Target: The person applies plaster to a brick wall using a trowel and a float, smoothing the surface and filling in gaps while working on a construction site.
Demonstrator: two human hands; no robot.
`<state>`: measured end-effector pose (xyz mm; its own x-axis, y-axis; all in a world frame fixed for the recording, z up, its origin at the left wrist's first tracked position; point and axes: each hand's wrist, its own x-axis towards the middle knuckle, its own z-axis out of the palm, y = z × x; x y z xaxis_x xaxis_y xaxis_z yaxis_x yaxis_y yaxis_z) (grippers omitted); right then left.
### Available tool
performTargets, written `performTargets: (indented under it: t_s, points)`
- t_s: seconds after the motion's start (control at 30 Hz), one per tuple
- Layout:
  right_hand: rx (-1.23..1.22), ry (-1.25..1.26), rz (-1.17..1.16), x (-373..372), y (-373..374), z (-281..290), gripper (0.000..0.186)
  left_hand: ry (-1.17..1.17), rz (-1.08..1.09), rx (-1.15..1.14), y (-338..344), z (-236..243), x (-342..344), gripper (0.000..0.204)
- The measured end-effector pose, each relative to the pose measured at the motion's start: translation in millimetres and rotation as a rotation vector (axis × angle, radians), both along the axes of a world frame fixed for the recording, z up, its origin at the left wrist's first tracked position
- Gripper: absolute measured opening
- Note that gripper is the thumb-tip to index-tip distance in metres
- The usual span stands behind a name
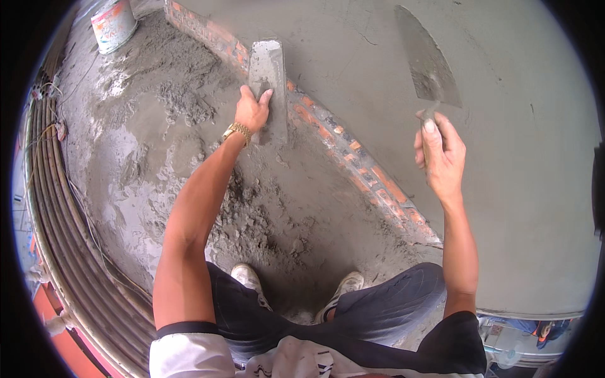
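My left hand [253, 112] is closed round the grip of a rectangular plastering trowel [267, 60], a gold band on the wrist. Its grey-smeared blade lies across the upper part of a strip of bare brick [353, 160]; I cannot tell whether it touches. To the right, my right hand [443, 157] grips the handle of a pointed brick trowel [428, 63]. That blade points away from me, over smooth grey mortar [523, 170]. The brick strip runs diagonally between this smooth surface and rough wet mortar [170, 101] on the left.
A paint-stained white bucket [115, 28] stands at the far left on the mortar. Long curved pipes [75, 214] with a loose cable line the left side. Crumbly mortar heaps [252, 220] lie before my shoes [251, 280]. Several items show beyond the lower right edge.
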<state>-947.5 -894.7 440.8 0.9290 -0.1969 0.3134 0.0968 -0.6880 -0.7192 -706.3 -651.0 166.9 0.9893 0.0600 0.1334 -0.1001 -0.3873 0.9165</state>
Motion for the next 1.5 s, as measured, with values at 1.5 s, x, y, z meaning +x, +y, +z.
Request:
performTargets:
  t_s: [1.5]
  points:
    - [0.06, -0.043, -0.163, -209.4, -115.3, -13.8, 0.05, 0.209, -0.008, -0.927, -252.5, 158.5, -144.2, 0.043]
